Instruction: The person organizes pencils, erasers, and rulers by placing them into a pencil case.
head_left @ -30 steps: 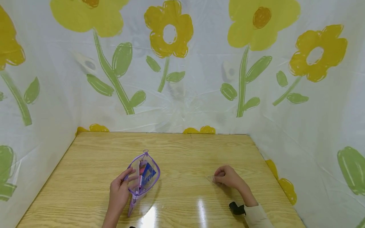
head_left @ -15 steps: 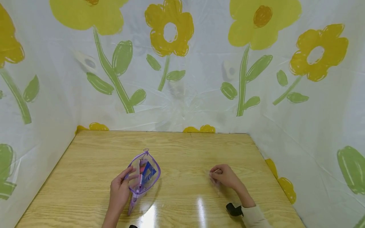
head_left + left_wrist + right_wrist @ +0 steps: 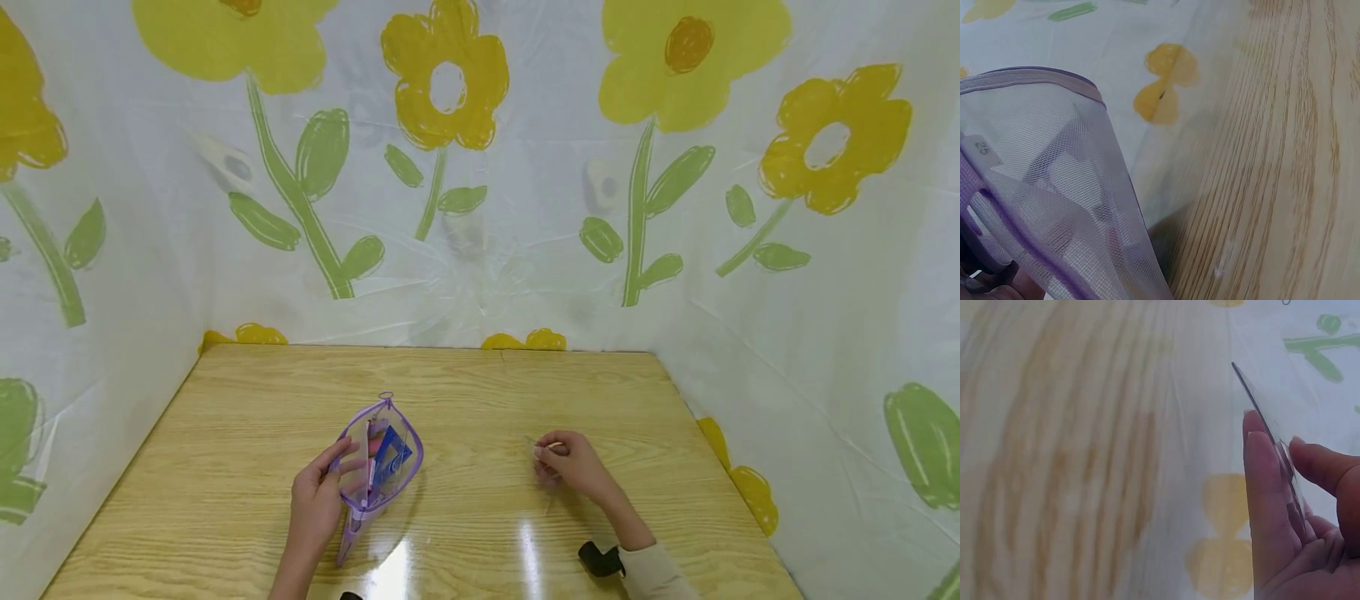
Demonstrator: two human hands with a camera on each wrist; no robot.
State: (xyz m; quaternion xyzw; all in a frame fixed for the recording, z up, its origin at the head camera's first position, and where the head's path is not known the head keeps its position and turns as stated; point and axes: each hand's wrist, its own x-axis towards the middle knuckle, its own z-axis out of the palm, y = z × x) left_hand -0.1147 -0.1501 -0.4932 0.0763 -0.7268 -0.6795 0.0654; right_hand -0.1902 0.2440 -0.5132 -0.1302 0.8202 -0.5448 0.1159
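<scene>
At the left of the table, my left hand grips the side wall of a mesh zip pouch with purple trim, its mouth unzipped and wide. Through that mouth show a blue set square and a pink-and-white pen. The left wrist view is largely filled by the pouch's mesh side. To the right of the pouch, my right hand pinches a thin clear set square between thumb and fingers, above the table. The right wrist view shows it nearly edge-on, partly hidden by the fingers.
A wood-grain table lies under both hands. White cloth walls printed with yellow flowers enclose it at the back and on both sides. A black wrist mount sits at the right wrist.
My right hand has shifted left toward the pouch, and the clear set square in it has turned. My left hand and the pouch stay almost in place.
</scene>
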